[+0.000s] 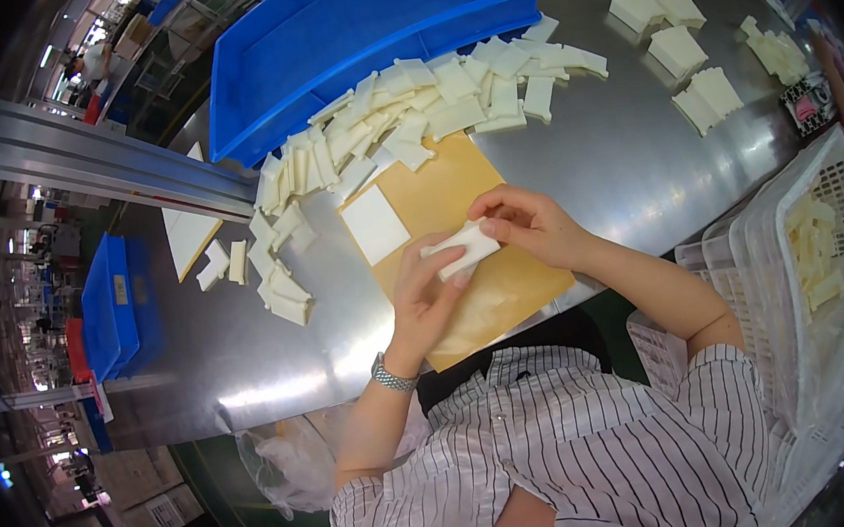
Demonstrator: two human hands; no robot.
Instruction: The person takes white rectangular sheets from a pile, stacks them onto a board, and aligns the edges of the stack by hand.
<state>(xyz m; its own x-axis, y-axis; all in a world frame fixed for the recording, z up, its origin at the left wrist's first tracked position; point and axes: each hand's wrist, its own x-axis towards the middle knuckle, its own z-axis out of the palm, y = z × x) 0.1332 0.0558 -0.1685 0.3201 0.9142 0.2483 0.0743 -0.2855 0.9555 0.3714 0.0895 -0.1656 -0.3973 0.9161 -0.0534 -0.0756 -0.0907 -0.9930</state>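
Both hands are busy with one white piece (471, 247), held up over the middle of the brown board (491, 308), so the step in hand looks like close handling of a single part. The left hand (427, 288) has its thumb and fingers bent around the near left end of the piece; the right hand (536, 228) pinches the far right end between thumb and forefinger, its other fingers curled. A flat white pad (375, 224) lies on the board's left part. A heap of cream parts (456, 80) spreads beyond the board's far edge, partly overlapping it, with a blue tray (376, 27) behind; more cream pieces (676, 50) sit well to its right. The next move seems to call for one hand keeping its hold before the other lets go
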